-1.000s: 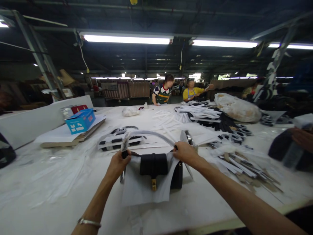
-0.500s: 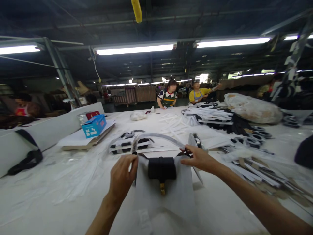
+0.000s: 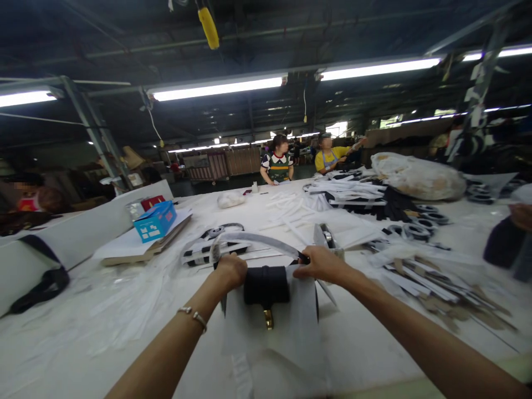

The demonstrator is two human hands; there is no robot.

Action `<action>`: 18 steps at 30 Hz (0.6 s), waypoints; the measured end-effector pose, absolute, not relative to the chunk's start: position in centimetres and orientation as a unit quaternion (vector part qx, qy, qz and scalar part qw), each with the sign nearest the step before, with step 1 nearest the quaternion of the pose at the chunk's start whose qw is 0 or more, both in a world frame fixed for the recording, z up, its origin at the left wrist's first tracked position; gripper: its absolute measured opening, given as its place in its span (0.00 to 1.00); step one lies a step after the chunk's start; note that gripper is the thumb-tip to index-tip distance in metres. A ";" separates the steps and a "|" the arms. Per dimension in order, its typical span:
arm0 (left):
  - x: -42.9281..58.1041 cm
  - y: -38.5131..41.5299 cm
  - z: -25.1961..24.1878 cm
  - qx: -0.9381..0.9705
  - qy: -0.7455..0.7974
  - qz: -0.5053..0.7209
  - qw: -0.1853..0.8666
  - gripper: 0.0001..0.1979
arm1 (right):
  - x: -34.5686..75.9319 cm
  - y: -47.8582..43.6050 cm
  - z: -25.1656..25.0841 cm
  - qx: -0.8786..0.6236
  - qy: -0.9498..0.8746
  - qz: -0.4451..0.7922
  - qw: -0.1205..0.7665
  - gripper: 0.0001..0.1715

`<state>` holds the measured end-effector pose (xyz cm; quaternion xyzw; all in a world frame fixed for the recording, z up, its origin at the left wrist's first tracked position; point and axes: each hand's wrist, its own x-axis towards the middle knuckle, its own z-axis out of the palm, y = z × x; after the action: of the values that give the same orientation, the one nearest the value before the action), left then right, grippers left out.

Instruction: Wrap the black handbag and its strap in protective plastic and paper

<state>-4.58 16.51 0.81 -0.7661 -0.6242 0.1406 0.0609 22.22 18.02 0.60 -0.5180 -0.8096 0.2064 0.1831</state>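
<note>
A handbag (image 3: 266, 285) stands in front of me on the table, with a black flap tab and a gold-coloured clasp (image 3: 269, 320). White sheet material (image 3: 301, 310) covers much of its body. Its handle (image 3: 257, 238), wrapped in pale film, arches up behind the flap. My left hand (image 3: 231, 271) is closed on the bag's upper left side by the handle's foot; its fingertips are hidden behind the top edge. At the upper right, my right hand (image 3: 320, 265) pinches the handle's black end.
A blue box (image 3: 155, 221) rests on stacked boards at left. Behind the bag lie wrapped black parts (image 3: 216, 244) and a tape dispenser (image 3: 326, 238). White strips (image 3: 349, 188), dark rings (image 3: 415, 224) and scrap strips (image 3: 440, 293) cover the right side. Two co-workers (image 3: 277, 163) are at the far edge.
My left hand has moved right and inward, from the bag's left edge onto its top beside the flap. My right hand stays at the handle's right end. The view has shifted slightly.
</note>
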 end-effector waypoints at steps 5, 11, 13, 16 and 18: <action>-5.0 15.7 1.8 -0.761 -0.635 0.107 0.078 0.08 | 22.3 18.0 0.5 -0.483 -0.821 0.227 0.202 0.10; -4.9 15.1 0.9 -0.766 -0.634 0.043 0.100 0.09 | 22.0 17.9 0.1 -0.458 -0.829 0.214 0.240 0.04; -5.2 15.3 0.4 -0.755 -0.648 0.040 0.089 0.10 | 22.1 17.8 -0.1 -0.465 -0.824 0.221 0.237 0.04; -5.7 15.5 -0.3 -0.718 -0.692 0.035 0.073 0.11 | 22.1 17.6 -0.2 -0.476 -0.817 0.229 0.230 0.05; -6.0 15.5 -0.7 -0.698 -0.712 0.026 0.070 0.12 | 22.0 17.5 -0.3 -0.485 -0.814 0.221 0.231 0.04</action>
<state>-5.95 15.55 -0.74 -0.6980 -0.7122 0.0263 0.0698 21.98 17.51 -0.35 -0.4854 -0.8138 0.2210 0.2308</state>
